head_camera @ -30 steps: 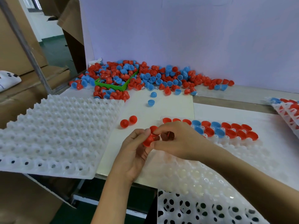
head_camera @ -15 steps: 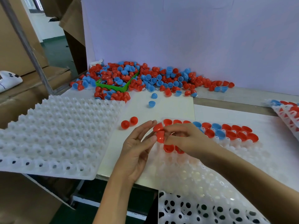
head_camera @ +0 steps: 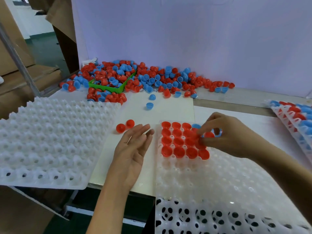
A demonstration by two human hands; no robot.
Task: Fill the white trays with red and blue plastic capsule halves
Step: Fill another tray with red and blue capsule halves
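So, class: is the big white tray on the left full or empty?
Empty. The left white tray shows only bare white pockets, with no red or blue halves in them; two loose red halves lie on the table beside it.

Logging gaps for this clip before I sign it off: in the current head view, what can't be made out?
- Tray cells under the right hand: the hand covers them, so their fill is unknown.
- Whether its fingertips pinch a red capsule half: contact is hidden.
- The filled tray at right: cut off by the frame edge.
- The green bin: mostly buried under the capsule pile.
- The working tray: its near end is cut off by the bottom edge.
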